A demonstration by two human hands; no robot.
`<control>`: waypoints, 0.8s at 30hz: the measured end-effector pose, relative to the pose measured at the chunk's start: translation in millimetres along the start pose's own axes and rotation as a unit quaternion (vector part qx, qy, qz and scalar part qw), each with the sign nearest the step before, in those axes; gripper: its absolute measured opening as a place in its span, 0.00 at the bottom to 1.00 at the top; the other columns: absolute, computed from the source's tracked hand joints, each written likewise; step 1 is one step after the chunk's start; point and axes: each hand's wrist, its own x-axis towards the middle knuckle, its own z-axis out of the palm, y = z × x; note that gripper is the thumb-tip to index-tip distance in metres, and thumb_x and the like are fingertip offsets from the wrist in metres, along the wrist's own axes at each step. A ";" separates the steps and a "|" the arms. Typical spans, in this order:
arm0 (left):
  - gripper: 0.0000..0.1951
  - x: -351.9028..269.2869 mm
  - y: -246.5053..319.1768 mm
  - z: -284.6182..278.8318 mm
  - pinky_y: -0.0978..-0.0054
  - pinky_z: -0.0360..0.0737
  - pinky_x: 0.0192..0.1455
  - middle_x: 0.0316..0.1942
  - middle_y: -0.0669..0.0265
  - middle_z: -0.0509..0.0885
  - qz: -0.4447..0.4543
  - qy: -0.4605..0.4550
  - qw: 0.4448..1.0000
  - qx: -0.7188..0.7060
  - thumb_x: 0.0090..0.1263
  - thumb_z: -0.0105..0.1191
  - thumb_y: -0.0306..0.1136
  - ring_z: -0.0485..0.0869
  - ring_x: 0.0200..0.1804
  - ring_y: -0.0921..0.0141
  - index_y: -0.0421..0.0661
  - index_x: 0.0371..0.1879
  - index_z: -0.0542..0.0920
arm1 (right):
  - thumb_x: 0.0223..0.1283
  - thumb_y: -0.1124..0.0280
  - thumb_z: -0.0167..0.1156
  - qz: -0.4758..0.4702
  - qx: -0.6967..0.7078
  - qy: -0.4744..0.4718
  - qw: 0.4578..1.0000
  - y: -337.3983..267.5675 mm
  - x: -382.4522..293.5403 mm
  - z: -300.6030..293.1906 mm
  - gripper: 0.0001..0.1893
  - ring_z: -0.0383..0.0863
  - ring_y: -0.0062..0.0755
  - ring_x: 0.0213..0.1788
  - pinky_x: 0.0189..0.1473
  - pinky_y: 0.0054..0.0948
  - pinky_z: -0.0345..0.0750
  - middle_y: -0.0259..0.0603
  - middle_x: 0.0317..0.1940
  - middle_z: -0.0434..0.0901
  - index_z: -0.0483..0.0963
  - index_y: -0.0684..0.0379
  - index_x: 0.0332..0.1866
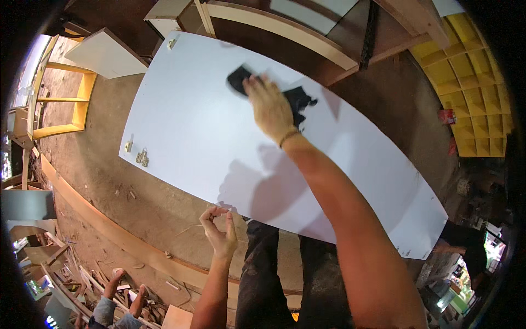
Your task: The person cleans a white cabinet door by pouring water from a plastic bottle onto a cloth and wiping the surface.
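A large white panel lies flat before me, with a metal hinge near its left corner. Small fittings sit close to the left edge, one of them by the far corner. My right hand, blurred, presses a black cloth on the panel's upper middle. Part of the cloth juts out past the fingertips, and its ragged end shows beside the wrist. At the panel's near edge is my left hand, thumb and forefinger curved towards each other with a gap; I see nothing held in it.
Wooden furniture frames stand beyond the panel. A yellow compartment shelf is at right, a yellow frame at left. A long wooden board lies on the dirt floor. Another person's legs show among scrap wood at lower left.
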 end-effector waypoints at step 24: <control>0.25 185.8 14.0 88.5 0.47 0.71 0.77 0.66 0.53 0.82 0.185 0.001 0.937 0.298 0.68 0.67 0.30 0.77 0.70 0.50 0.40 0.64 0.77 | 0.80 0.62 0.64 0.068 0.012 -0.087 0.994 80.0 -21.2 -55.2 0.24 0.73 0.51 0.80 0.81 0.56 0.68 0.33 0.76 0.82 0.80 0.51 0.77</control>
